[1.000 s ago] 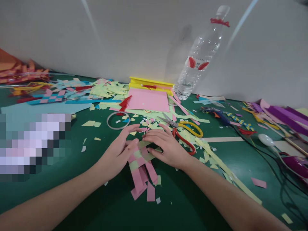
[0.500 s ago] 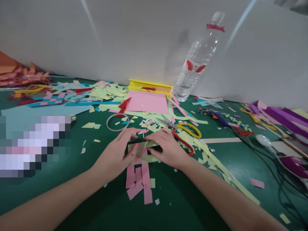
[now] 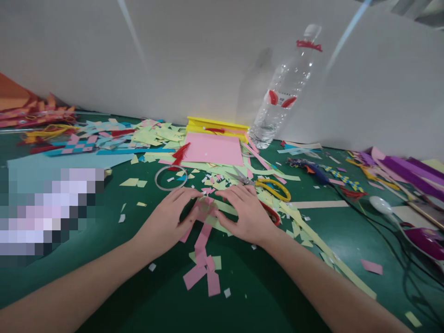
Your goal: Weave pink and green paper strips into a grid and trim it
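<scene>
My left hand (image 3: 164, 219) and my right hand (image 3: 244, 215) face each other at the middle of the table, fingers curled in. Between them is a small piece of crossed pink and pale green paper strips (image 3: 207, 209), pinched at its left side by my left fingers and at its right by my right fingertips. Loose pink strip ends (image 3: 203, 240) hang toward me from it. Just below lie cut pink paper pieces (image 3: 194, 276). Scissors (image 3: 274, 187) with yellow and red handles rest beyond my right hand, one handle partly hidden by it.
A clear tape ring (image 3: 157, 181) and a pink paper sheet (image 3: 213, 148) lie beyond my hands. A water bottle (image 3: 277, 101) leans on the grey wall. A glue gun with a cable (image 3: 317, 173) and a purple-handled spoon-like tool (image 3: 425, 240) are at right. Paper scraps (image 3: 156, 134) litter the table.
The woven strips have shifted and tilted between my fingers; the pink ends have bunched and swung askew. My right hand has moved slightly. The view has tipped a little upward.
</scene>
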A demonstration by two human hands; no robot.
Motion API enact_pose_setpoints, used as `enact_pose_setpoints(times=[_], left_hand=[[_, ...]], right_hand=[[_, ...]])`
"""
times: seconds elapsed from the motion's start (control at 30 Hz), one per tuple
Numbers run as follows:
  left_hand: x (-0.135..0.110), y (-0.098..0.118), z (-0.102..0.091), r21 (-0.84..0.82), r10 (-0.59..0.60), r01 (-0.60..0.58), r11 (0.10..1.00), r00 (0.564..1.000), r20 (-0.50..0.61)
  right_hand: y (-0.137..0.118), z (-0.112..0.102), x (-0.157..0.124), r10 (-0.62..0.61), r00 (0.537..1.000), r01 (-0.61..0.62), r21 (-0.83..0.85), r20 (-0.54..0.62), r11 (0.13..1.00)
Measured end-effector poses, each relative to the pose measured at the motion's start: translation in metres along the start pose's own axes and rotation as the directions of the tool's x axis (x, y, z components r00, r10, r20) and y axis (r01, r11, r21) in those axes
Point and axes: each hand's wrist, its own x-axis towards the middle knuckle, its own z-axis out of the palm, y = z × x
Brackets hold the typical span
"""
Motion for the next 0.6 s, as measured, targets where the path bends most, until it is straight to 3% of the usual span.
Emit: enact_pose_setpoints(times=[0.17,0.43,0.6], left_hand=[[0.003,-0.009,-0.002,0.103,0.062,-0.061,0.993,0.998,-0.003],[0.003,-0.012,-0.001,0.186,0.046,-0.051,0.981,0.998,0.033],[0.003,-0.010,-0.001,0.199,0.036,-0.049,0.979,0.997,0.069]], right_hand=[[0.005,0.002,0.000,-0.030,1.000,0.030,0.005,0.000,1.000],[0.006,0.001,0.000,-0.081,0.992,0.077,0.037,0.099,0.996],[0.005,0.001,0.001,-0.107,0.992,0.103,0.058,0.068,0.993]])
